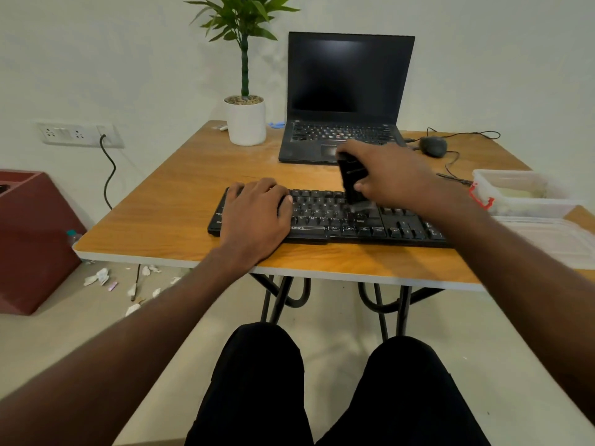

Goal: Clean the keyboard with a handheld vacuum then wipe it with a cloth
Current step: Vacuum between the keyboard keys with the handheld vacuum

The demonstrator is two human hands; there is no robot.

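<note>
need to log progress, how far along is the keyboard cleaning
Done: nothing can be confirmed finished from this view. In hand: the right hand grips the handheld vacuum, its lower end down on the keys in the middle of the keyboard, while the left hand rests flat on the keyboard's left end. Left: the remaining vacuuming and the whole wipe; no cloth is plainly visible.
</note>
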